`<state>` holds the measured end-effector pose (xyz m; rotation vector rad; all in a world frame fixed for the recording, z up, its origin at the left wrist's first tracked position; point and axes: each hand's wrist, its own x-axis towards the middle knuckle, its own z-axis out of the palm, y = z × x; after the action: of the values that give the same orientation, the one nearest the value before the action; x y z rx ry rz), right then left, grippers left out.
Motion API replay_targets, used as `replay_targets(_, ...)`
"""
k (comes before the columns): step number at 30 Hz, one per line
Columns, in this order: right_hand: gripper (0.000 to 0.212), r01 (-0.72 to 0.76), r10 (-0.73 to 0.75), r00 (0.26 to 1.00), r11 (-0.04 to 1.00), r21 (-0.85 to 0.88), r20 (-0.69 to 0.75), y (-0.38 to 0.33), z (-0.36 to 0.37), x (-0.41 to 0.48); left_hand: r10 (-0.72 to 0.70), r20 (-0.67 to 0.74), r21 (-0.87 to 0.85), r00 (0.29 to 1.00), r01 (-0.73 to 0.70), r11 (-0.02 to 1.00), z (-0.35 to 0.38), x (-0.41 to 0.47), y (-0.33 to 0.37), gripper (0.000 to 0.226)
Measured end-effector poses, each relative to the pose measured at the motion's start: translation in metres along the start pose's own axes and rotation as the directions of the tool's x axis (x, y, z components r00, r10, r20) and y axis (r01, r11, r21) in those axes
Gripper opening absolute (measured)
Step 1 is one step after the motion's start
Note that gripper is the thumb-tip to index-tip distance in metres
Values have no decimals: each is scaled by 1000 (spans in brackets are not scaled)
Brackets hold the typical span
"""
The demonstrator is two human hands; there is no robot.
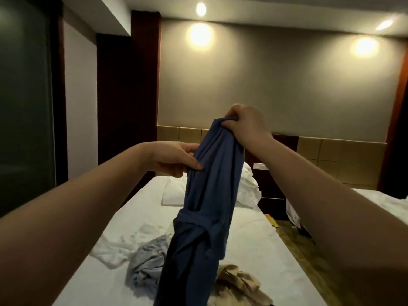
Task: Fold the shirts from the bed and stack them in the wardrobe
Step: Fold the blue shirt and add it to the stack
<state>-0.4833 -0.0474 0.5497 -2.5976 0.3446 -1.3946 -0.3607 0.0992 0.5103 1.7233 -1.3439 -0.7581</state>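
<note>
A dark blue shirt (207,206) hangs bunched in the air over the bed (260,244). My right hand (245,124) grips its top edge, held high. Lower and to the left, my left hand (176,160) pinches a fold of the same shirt with thumb and fingers. On the sheet below lie a crumpled grey shirt (145,266), a white shirt (114,248) to its left and a beige shirt (238,283) to the right. The blue shirt's lower end hides part of the pile.
White pillows (174,193) and rumpled bedding (249,188) lie at the head of the bed. A dark nightstand (271,191) stands between this bed and a second bed (379,199) on the right. A dark glass panel (24,107) fills the left side.
</note>
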Motion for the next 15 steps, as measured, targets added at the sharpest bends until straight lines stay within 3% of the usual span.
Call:
replay_targets(3, 19, -118, 118, 993, 986, 119, 6, 4, 3, -7, -107, 24, 73, 994, 105, 992, 5, -6, -6, 43)
replay_targets(6, 17, -211, 210, 977, 924, 319, 35, 8, 8, -17, -177, -57, 253, 983, 185, 950, 12, -2, -17, 45)
replay_targets(8, 16, -196, 196, 980, 923, 331, 35, 10, 10, -23, -154, -131, 284, 979, 186, 941, 16, 2, -31, 42)
replay_targets(12, 14, -147, 147, 989, 927, 346, 28, 14, 7, -27, -92, -320, 230, 943, 171, 958, 26, 8, -64, 31)
replay_targets(15, 17, -137, 130, 991, 900, 414, 44, 15, 6, -29, -74, -338, 136, 938, 127, 983, 42, 9, -88, 28)
